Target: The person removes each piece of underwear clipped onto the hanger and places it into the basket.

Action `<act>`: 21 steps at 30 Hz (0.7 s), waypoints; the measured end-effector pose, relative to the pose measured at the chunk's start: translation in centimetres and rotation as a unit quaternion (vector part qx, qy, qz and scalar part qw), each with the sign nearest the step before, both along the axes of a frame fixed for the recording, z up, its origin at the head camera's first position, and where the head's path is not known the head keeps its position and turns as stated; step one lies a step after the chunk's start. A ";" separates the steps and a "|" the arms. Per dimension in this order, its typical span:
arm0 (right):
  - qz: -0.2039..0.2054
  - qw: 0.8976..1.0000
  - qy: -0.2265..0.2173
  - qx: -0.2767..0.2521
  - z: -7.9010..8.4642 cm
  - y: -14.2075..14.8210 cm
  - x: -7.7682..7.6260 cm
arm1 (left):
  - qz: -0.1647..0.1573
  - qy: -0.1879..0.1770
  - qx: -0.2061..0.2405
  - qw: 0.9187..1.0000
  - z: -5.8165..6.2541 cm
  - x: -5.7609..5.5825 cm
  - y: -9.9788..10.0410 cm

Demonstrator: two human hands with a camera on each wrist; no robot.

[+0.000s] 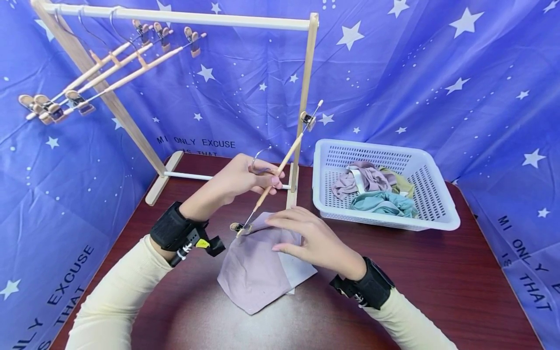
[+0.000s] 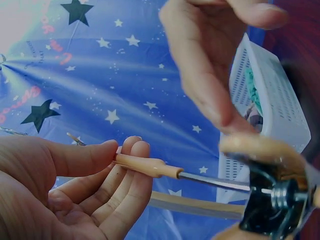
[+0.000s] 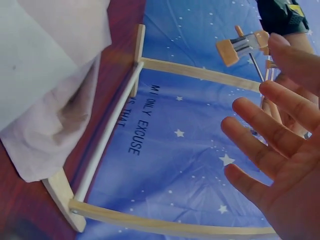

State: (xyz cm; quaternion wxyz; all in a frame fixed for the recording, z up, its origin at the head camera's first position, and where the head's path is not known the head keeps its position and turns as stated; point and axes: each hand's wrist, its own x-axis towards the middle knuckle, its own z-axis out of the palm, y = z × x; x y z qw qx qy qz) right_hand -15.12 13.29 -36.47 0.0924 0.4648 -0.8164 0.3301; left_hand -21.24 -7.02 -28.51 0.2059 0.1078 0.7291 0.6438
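My left hand [image 1: 249, 177] grips the wooden bar of a clip hanger [image 1: 288, 154] between thumb and fingers, holding it tilted above the table. The hanger's near clip [image 3: 242, 47] stands apart from the cloth, with nothing visible in it; its far clip [image 1: 308, 120] is near the rack's upright. My right hand [image 1: 317, 238] is beside the near clip, its fingers spread and holding nothing. Below both hands a lilac cloth with a pale grey-white section [image 1: 258, 272] lies on the table.
A wooden rack [image 1: 175, 15] stands at the back left, with several clip hangers [image 1: 113, 61] on its top rail. A white perforated basket [image 1: 385, 223] at the right holds crumpled lilac, teal and olive cloths. Blue star-printed fabric [image 1: 393, 78] surrounds the dark red table [image 1: 437, 277].
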 end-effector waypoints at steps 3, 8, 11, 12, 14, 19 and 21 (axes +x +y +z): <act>-0.004 0.999 0.001 0.032 -0.5 -0.2 0.0 | 0.001 0.003 -0.002 1.000 -0.1 0.0 -0.3; -0.010 0.997 0.004 0.073 -1.6 -0.6 -0.1 | 0.004 -0.001 -0.007 1.000 -0.4 0.0 -0.6; -0.007 0.996 -0.002 0.084 -2.2 -0.8 -0.2 | 0.008 -0.002 -0.008 1.000 -0.4 0.1 -0.8; -0.005 0.996 -0.004 0.086 -2.4 -0.8 -0.2 | 0.009 0.000 -0.009 1.000 -0.4 0.1 -0.8; -0.002 0.996 -0.008 0.091 -2.8 -1.0 -0.3 | 0.010 0.004 -0.010 1.000 -0.4 0.1 -1.0; 0.003 0.993 -0.022 0.117 -3.8 -1.2 -0.5 | 0.007 0.007 -0.008 1.000 -0.6 0.0 -1.3; 0.005 0.991 -0.029 0.132 -4.1 -1.3 -0.5 | 0.005 0.008 -0.010 1.000 -0.7 0.0 -1.4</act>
